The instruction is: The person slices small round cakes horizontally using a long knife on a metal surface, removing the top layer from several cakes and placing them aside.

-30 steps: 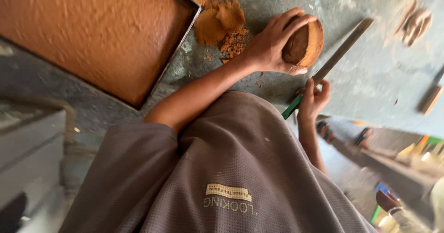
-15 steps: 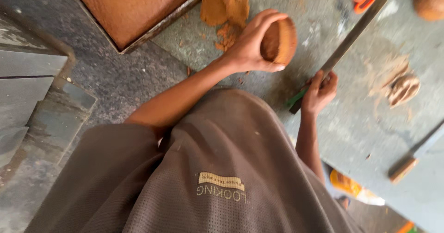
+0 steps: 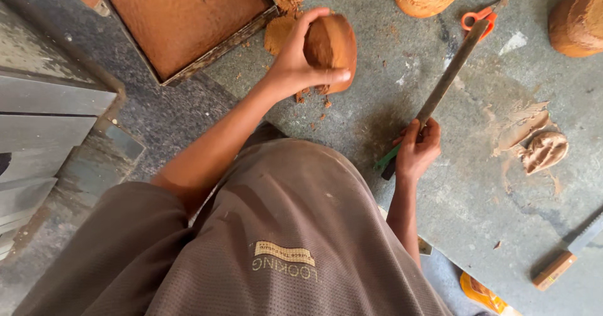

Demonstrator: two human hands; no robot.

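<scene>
Far left, one tray [image 3: 188,27] packed level with brown clay. Next over, left hand [image 3: 295,68] wrapped around a rounded clay lump [image 3: 330,49], resting on the grey slab [image 3: 477,203], crumbs underneath. Right hand [image 3: 416,149] closed on the green handle of a long flat blade [image 3: 449,77], tip down. Shaping looks partway. Two more lumps up top, one pale scrap [image 3: 543,151], orange scissors [image 3: 480,18], one wooden-handled knife [image 3: 565,256] far right.

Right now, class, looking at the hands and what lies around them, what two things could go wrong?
1. The left hand grips the brown clay lump from one side only; crumbs already lie beneath it, so more may break off.
2. The right hand holds the long flat blade, whose tip lies by the orange-handled scissors; swinging it could knock them.
</scene>
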